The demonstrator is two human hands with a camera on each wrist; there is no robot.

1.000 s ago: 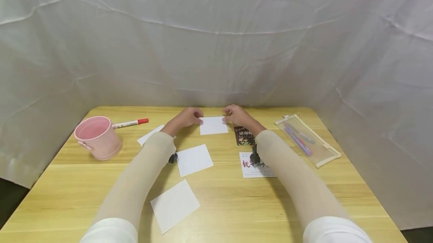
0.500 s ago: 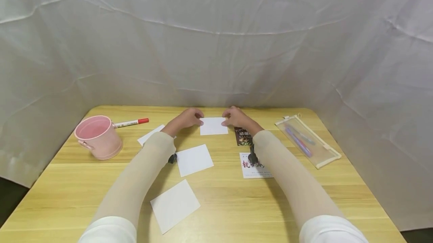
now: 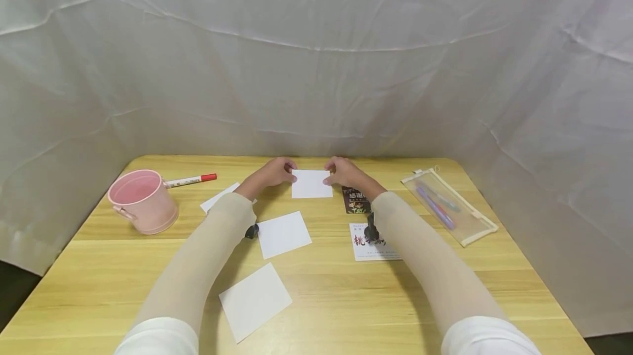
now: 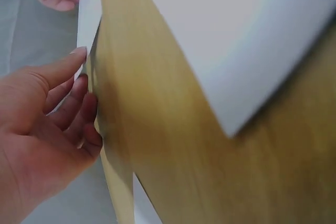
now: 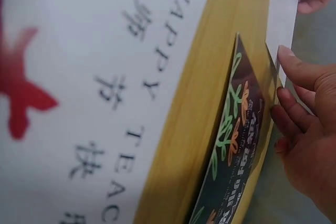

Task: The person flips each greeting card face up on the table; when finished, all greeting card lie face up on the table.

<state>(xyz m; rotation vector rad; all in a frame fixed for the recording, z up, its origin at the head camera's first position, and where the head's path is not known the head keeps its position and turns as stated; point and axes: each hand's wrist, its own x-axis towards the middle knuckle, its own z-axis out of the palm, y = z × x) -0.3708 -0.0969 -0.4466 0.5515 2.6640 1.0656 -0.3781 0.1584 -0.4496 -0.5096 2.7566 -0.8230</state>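
A blank white card is held by both hands near the table's far edge. My left hand pinches its left side between thumb and fingers, and in the left wrist view the left thumb lies on the card's face. On the opposite side my right hand pinches the card the same way, its thumb on the near face in the right wrist view. A dark card with flowers and lettering lies just below the right hand, partly covered by the forearm.
Two white cards, one in the middle and a nearer one, lie left of centre. Another white card sits behind the left arm. A printed white card, pink bucket, red-capped marker and mesh pen pouch surround the arms.
Both hands keep their hold on the white card, which has shifted only very slightly. The right forearm moved a little left at first. The other things stay where they were.
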